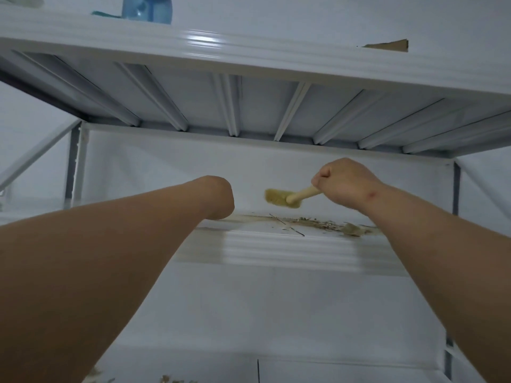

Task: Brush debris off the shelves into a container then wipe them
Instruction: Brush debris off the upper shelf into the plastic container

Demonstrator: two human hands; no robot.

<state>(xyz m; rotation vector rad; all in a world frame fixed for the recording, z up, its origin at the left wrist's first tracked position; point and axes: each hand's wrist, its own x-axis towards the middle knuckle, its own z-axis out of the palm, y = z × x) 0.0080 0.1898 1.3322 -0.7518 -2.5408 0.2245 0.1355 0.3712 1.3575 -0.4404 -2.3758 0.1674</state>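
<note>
A white metal shelf (290,247) runs across the middle of the view, seen from slightly below. Dry twigs and crumbs of debris (323,225) lie on its right half. My right hand (345,183) is clenched on the wooden handle of a small brush (284,199), whose pale bristles hang just above the shelf, left of the debris. My left hand (218,197) is bent at the wrist over the shelf's left part; its fingers are hidden behind the wrist, so what it holds does not show.
The shelf above (249,51) hangs low overhead with ribs underneath; a blue bottle (146,8) and a cardboard scrap (387,45) sit on it. More debris (171,379) lies on the lowest shelf. Upright posts (76,164) stand at both sides.
</note>
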